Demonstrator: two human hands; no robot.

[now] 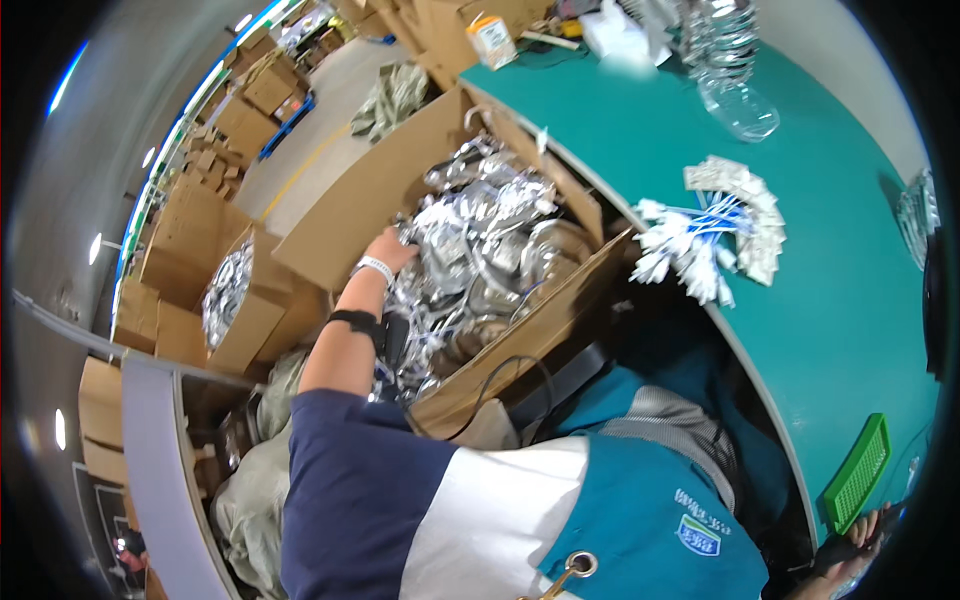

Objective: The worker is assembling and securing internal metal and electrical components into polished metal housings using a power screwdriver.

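Observation:
My left hand (pixel 395 248) reaches into a large open cardboard box (pixel 345 190). The box is heaped with shiny silvery and clear pieces (pixel 490 225), too jumbled to name. The fingers touch the heap near its left side and are partly hidden there. At the lower right rim my right hand (pixel 862 540) is by the table edge, beside a green perforated tray (pixel 860 470). Its fingers are bent, next to something dark, and the rim's shadow hides what they hold, if anything. On the green table (pixel 800 330) lies a bundle of short white-and-blue cables with white ends (pixel 700 235).
A stack of clear plastic shells (pixel 735 85) stands at the table's far side. Another open carton (pixel 240 300) with silvery pieces is left of the big box. Grey-green sacks (pixel 260 500) lie by a pale panel (pixel 165 480). More cartons (pixel 265 85) are piled across the floor.

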